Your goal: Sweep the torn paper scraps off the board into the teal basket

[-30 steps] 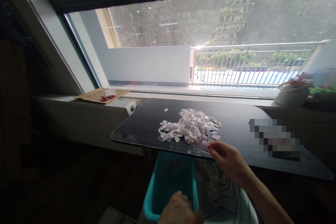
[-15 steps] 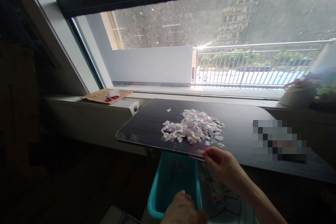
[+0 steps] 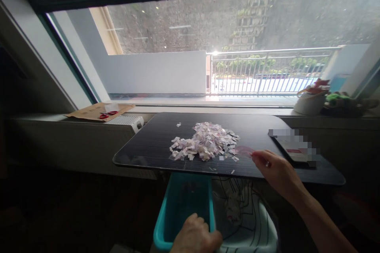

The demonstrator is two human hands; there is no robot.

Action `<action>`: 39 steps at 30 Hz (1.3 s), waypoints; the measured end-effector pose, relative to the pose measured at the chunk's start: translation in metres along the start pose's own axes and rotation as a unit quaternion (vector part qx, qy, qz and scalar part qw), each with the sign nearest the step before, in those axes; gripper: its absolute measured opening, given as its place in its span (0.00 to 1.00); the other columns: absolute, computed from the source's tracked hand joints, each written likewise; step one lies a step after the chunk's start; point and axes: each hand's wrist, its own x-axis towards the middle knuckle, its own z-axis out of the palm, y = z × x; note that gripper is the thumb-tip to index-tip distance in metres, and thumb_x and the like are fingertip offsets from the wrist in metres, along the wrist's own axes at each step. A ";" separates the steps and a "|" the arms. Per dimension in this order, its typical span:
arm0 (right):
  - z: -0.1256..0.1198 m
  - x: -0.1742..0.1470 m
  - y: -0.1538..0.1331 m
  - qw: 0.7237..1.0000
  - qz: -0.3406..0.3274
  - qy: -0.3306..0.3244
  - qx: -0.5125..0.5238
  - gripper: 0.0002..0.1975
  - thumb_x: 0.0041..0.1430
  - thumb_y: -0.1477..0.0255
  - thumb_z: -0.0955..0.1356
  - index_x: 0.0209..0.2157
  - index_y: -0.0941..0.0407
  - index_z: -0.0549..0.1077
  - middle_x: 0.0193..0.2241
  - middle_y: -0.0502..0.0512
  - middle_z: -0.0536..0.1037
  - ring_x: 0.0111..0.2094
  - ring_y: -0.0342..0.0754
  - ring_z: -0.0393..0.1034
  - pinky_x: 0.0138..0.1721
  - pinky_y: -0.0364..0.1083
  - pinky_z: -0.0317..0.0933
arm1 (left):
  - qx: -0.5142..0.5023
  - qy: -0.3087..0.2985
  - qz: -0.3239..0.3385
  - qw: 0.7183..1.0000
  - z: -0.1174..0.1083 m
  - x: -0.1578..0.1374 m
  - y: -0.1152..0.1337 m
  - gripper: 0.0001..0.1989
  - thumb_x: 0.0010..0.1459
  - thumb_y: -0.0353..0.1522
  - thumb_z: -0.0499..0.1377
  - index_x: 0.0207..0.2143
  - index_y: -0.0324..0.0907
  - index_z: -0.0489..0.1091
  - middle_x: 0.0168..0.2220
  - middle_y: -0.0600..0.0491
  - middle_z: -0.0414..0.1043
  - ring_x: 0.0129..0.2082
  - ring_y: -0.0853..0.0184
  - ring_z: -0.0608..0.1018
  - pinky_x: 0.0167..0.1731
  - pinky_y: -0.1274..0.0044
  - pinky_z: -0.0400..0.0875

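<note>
My left hand is closed on the near right side of a turquoise plastic bin, which stands below the table's front edge with a few scraps inside. My right hand pinches a thin, see-through pink plastic piece with a rounded edge; its exact kind I cannot make out. That piece is over the tabletop, just right of a heap of small white and pale pink paper scraps. A few loose scraps lie around the heap and near the front edge.
The dark table stands against the window sill. A flat, partly blurred object lies at its right. Red-handled scissors rest on brown paper at the left. A white pot is on the sill. A pale chair is below the table.
My right hand has moved the pink piece from the table's front edge up and right, beside the heap. The left hand stays on the bin. The view has shifted to the right.
</note>
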 end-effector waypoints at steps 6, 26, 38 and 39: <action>-0.003 0.010 0.027 0.995 0.008 -0.007 -0.095 0.17 0.60 0.68 0.59 0.44 0.53 0.75 0.39 0.54 0.78 0.37 0.51 0.74 0.35 0.47 0.63 | 0.017 0.014 -0.005 1.000 0.006 0.000 -0.001 0.03 0.56 0.35 0.63 0.30 0.46 0.73 0.22 0.53 0.72 0.24 0.62 0.74 0.28 0.74 0.63; -0.004 0.011 0.020 0.992 -0.013 0.027 0.126 0.16 0.59 0.61 0.63 0.37 0.55 0.79 0.35 0.54 0.81 0.33 0.49 0.73 0.35 0.45 0.66 | 0.005 0.077 -0.017 0.997 0.048 0.009 -0.008 0.12 0.57 0.43 0.60 0.26 0.46 0.73 0.17 0.54 0.67 0.19 0.63 0.70 0.24 0.74 0.58; 0.008 -0.006 0.007 0.972 0.082 -0.001 0.219 0.15 0.55 0.61 0.67 0.36 0.56 0.79 0.31 0.55 0.82 0.31 0.50 0.76 0.35 0.47 0.68 | 0.012 0.066 -0.017 0.998 0.057 0.012 -0.009 0.09 0.56 0.39 0.61 0.25 0.46 0.73 0.16 0.54 0.65 0.19 0.64 0.67 0.24 0.74 0.57; 0.009 -0.008 0.006 0.970 0.086 -0.006 0.226 0.14 0.55 0.61 0.67 0.36 0.56 0.79 0.30 0.55 0.82 0.30 0.50 0.76 0.34 0.47 0.68 | 0.013 0.067 -0.015 0.998 0.056 0.012 -0.009 0.09 0.57 0.39 0.61 0.25 0.47 0.73 0.16 0.55 0.64 0.19 0.64 0.67 0.24 0.74 0.57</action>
